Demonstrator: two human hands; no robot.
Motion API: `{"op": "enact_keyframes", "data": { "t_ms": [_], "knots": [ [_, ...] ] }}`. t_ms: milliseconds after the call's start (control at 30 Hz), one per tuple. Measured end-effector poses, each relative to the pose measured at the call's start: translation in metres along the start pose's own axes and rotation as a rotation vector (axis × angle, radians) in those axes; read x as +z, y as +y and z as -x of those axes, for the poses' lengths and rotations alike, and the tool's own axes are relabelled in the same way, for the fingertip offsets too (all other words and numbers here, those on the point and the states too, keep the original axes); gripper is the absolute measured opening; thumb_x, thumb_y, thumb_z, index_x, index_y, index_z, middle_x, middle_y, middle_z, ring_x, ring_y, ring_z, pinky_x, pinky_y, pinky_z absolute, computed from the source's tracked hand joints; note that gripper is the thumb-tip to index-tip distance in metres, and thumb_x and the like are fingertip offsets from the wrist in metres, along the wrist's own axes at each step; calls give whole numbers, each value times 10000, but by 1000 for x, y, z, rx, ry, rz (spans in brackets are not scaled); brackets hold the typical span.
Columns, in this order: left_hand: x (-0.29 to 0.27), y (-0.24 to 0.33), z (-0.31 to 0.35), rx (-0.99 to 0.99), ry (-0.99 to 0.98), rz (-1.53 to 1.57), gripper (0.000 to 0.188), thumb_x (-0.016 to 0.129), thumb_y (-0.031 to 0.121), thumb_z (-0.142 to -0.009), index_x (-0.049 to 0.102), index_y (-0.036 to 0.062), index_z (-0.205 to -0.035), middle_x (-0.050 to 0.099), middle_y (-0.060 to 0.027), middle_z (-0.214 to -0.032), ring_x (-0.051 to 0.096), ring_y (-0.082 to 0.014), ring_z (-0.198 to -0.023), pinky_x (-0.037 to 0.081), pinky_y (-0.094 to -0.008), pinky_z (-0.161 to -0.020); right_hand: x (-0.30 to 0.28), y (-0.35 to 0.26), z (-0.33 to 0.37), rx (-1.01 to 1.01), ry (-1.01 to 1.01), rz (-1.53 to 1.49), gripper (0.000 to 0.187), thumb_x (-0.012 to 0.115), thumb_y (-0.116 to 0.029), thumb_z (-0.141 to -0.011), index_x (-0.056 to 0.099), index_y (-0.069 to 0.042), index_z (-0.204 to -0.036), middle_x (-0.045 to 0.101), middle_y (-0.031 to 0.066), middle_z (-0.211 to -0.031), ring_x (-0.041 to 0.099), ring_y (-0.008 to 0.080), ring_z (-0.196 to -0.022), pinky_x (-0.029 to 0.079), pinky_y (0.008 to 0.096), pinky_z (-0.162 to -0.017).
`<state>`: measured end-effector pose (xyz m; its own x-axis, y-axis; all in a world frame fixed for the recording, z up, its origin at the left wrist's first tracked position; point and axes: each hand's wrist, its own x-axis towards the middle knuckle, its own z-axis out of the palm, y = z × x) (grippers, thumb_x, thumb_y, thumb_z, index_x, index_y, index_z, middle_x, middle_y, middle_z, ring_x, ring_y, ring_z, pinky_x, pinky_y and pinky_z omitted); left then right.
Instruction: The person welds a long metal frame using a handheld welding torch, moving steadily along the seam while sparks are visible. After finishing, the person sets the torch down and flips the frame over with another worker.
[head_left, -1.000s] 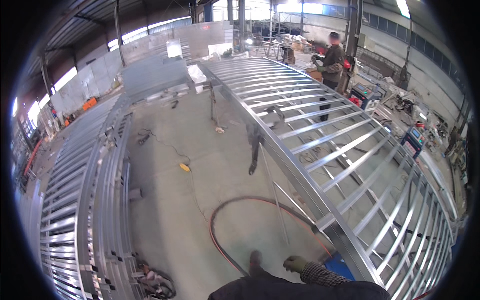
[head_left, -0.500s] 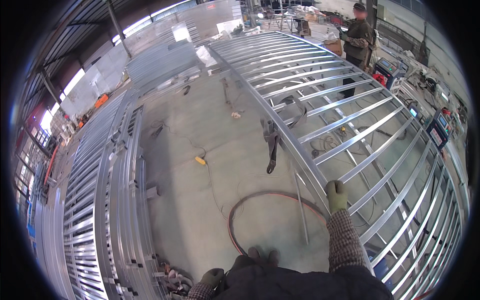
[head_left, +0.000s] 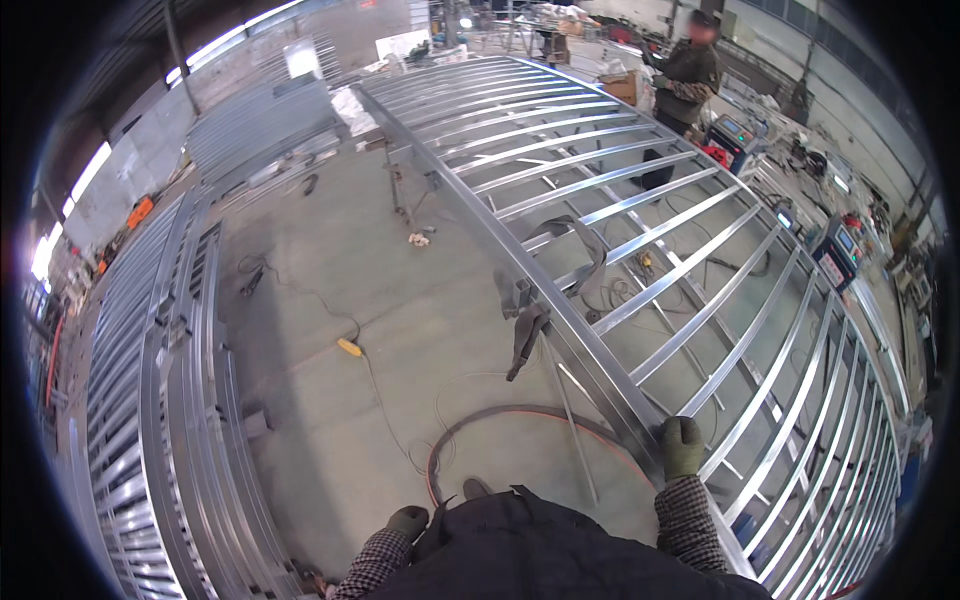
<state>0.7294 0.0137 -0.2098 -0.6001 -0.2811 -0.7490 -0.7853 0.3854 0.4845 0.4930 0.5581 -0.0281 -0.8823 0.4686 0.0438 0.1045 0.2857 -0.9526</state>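
A long silver metal frame (head_left: 563,307) with many crossbars slants across the right half of the view, raised above the floor. My right hand (head_left: 682,447), in an olive glove, is closed round its side rail at the near part. By my left hip hangs my left hand (head_left: 408,521) in a dark glove, fingers curled, touching no metalwork; nothing shows in it. A dark strap (head_left: 528,338) dangles from the rail ahead of my right hand. Part of one shoe (head_left: 476,488) shows in front of my dark jacket.
Stacked metal frames (head_left: 165,400) line the left side. On the floor lie a black-and-orange hose (head_left: 520,408), a cable with a yellow connector (head_left: 349,347) and a thin rod (head_left: 572,425). Beyond the frame stand a person (head_left: 688,75) and control-panel machines (head_left: 836,255).
I have moved forward along the frame, and the view has turned slightly right. My right hand remains on the rail. My left hand has swung a little forward.
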Motion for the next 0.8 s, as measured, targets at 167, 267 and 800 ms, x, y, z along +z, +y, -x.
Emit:
{"op": "enact_keyframes", "data": {
  "t_ms": [167, 267, 800],
  "knots": [
    [-57, 87, -32, 59, -113, 17, 536, 646, 434, -1004, 690, 20, -1340, 776, -122, -1131, 738, -209, -1037, 570, -385, -932, 39, -18, -7, 94, 31, -237, 157, 673, -177, -1047, 685, -29, -997, 663, 20, -824, 610, 104, -699, 503, 275, -620],
    [-78, 103, -57, 41, -108, -9, 518, 635, 439, -1006, 706, 32, -1319, 780, -124, -1120, 740, -216, -1016, 568, -381, -924, 76, -35, -19, 91, 21, -267, 149, 670, -189, -1057, 669, -43, -1025, 665, 22, -836, 604, 100, -677, 506, 272, -600],
    [-216, 192, -173, -117, 97, 126, 388, 683, 342, -985, 751, 25, -1198, 797, -110, -1048, 756, -182, -941, 588, -370, -865, 354, -168, -163, 99, -525, -398, 151, 644, -140, -1044, 727, -31, -1109, 723, 16, -944, 651, 92, -788, 549, 260, -708]
  ]
}}
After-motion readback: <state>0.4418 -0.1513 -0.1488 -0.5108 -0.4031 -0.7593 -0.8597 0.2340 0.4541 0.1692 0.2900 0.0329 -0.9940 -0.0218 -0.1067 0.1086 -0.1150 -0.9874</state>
